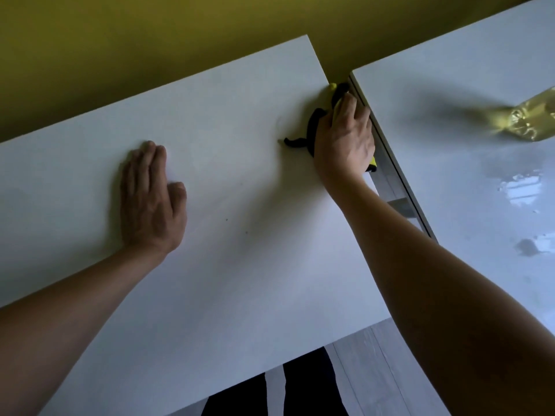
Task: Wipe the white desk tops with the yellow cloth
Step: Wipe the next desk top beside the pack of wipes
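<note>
Right hand (345,139), fingers flat, presses the yellow cloth (318,127) (soft, light, best held under the palm) upper right of centre; left hand (151,196) lies flat on the white desk top (240,265).

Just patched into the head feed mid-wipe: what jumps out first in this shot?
The right hand presses the yellow cloth with its black edging at the near desk top's far right edge, beside the gap. The left hand lies flat on the same top. The second desk top, right, looks glossy.
</note>
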Demonstrator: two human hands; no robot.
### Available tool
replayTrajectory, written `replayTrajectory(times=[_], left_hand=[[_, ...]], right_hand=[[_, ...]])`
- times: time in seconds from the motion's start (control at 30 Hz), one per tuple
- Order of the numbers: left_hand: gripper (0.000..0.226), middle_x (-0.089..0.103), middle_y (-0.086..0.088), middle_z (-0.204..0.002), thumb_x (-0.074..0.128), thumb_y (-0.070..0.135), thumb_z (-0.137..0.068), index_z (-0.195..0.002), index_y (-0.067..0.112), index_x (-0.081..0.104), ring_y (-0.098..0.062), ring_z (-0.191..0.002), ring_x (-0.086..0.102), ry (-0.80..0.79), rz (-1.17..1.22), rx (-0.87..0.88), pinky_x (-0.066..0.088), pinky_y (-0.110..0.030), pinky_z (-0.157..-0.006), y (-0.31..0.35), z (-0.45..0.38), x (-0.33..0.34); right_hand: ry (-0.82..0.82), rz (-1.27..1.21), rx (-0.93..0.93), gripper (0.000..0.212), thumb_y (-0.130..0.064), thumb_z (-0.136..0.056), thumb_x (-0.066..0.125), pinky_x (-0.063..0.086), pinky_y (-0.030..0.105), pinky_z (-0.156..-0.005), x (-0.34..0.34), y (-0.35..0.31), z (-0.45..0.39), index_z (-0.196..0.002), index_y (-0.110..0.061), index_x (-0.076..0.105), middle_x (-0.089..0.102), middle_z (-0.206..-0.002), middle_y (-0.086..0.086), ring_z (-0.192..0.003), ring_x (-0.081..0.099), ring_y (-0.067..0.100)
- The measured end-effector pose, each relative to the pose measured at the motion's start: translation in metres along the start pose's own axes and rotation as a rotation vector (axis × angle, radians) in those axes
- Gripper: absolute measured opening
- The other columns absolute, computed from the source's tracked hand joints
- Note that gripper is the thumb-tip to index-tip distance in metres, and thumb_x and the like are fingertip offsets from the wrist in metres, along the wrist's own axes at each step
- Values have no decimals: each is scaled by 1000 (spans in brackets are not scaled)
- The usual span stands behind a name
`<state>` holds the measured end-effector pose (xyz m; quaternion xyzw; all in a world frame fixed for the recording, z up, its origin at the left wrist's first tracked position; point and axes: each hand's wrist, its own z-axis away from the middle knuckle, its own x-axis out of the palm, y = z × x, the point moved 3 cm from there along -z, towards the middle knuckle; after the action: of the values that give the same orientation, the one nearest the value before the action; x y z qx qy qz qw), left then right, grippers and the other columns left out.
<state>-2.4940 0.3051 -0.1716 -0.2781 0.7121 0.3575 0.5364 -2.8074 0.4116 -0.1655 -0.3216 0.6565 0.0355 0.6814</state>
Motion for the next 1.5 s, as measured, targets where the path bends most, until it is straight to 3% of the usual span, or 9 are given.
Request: replayTrajectory(times=[0.13,0.33,0.43,0.53,0.67,0.9,1.0,1.27,1.5], left_hand=[[60,32,-19,-166,38,27,-103,-158,3,34,-38,-154,26,4,17,4,17,-49,-128,0,-1,2],[57,33,-19,-165,39,24,-103,-156,3,36,-40,-152,30,-22,4,-4,18,-50,-127,6,2,-3],[57,36,-21,-164,40,25,-102,-155,5,41,-44,-150,33,-109,65,188,20,-52,-126,32,20,-6],[62,33,-21,-165,42,31,-99,-157,7,42,-47,-151,31,-201,106,345,20,-59,-125,69,65,-4],[70,23,-16,-171,43,34,-99,-163,9,29,-39,-158,21,-235,65,334,17,-59,-127,89,105,-4],[70,24,-15,-171,42,31,-98,-163,9,29,-38,-157,23,-232,32,338,19,-59,-127,91,103,-3],[70,24,-14,-171,40,32,-98,-163,10,30,-37,-157,23,-222,24,335,21,-59,-126,91,101,-3],[66,26,-14,-170,35,36,-101,-161,8,34,-38,-157,22,-220,39,334,23,-63,-124,92,102,-5],[66,23,-14,-171,34,34,-101,-162,8,32,-38,-158,21,-240,38,330,23,-64,-123,93,99,-2]], right_hand=[[11,-1,36,45,-28,-98,45,46,45,-89,-14,22,33,-141,-15,49,56,-124,15,-111,57,36],[21,37,118,39,-24,-98,45,44,49,-88,-62,109,144,-136,-14,49,54,-117,18,-106,54,39],[22,95,159,37,-21,-98,48,43,49,-90,-67,125,162,-132,-10,52,55,-115,19,-106,54,41],[19,101,149,36,-20,-96,48,43,49,-91,-63,116,150,-130,-9,53,56,-114,20,-105,54,42],[5,108,125,40,-25,-97,47,40,47,-95,-47,77,107,-133,-8,51,56,-118,20,-111,54,41],[-71,31,32,51,-32,-100,43,38,42,-103,-9,2,9,-148,-17,41,52,-136,13,-127,49,33],[-63,-4,0,49,-31,-100,45,39,40,-99,-7,1,5,-147,-19,43,52,-135,11,-126,49,32],[30,5,59,43,-21,-98,51,42,47,-93,-40,69,91,-141,-15,49,55,-122,17,-113,53,39],[-46,21,-9,52,-22,-99,40,40,44,-102,0,-11,-9,-151,-16,38,50,-137,14,-126,48,33]])
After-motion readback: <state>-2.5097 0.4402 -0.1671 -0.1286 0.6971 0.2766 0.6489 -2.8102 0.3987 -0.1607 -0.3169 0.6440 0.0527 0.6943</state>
